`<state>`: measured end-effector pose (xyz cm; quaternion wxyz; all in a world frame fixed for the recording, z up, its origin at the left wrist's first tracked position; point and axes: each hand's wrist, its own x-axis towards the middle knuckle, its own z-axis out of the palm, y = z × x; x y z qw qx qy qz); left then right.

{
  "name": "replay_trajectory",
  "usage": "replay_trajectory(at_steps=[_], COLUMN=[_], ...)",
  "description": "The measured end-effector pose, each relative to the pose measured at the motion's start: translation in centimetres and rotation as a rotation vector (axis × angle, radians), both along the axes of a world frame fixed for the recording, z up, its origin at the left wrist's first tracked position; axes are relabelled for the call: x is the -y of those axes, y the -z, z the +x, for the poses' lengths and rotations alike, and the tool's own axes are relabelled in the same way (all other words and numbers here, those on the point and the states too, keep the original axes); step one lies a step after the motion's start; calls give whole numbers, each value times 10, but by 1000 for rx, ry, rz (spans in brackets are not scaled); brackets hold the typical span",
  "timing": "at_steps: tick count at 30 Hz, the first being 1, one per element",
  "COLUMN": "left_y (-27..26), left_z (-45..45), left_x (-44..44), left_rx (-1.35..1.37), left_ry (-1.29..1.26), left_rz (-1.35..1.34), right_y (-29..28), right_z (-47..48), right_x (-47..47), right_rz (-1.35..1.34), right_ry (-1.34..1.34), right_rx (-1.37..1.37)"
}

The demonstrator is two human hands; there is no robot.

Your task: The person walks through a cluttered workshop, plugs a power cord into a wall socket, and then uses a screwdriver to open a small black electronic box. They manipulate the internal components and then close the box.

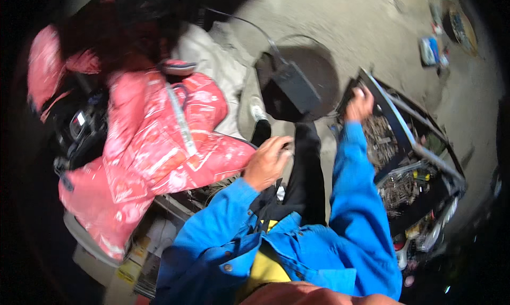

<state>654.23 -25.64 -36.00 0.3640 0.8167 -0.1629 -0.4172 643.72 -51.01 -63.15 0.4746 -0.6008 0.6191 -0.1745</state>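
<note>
My right hand (359,101) grips the upper left corner of a black open case (388,161) with a pale metal bar along it. Many small metal pieces (400,193), which look like loose hardware, lie inside the case. In front of my body, my left hand (269,161) is half curled beside the right edge of a pink-red patterned cloth (167,145). A small dark spot shows between its thumb and fingers, but I cannot tell whether it holds anything. The picture is blurred.
A black rectangular box (297,89) with a cable lies ahead over a dark round shape (326,70). White sheeting (223,74) lies behind the pink cloth. A blue-and-white container (429,51) and a round pan-like object (462,28) are on the ground at far right.
</note>
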Motion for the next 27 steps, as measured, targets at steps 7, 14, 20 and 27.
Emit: replay_trajectory(at_steps=[7, 14, 20, 27], left_y=[54, 26, 39, 82], left_z=[6, -20, -60, -86], left_x=[63, 18, -104, -184], left_rx=[-302, -292, 20, -48], left_ry=[-173, -399, 401, 379], left_rz=[-178, -206, 141, 67], right_y=[-160, -208, -246, -233], right_z=[-55, -74, -36, -47], right_x=[-115, -154, -195, -292], right_rz=[-187, 199, 700, 417], right_ry=[-664, -879, -648, -758], right_rx=[225, 109, 506, 366])
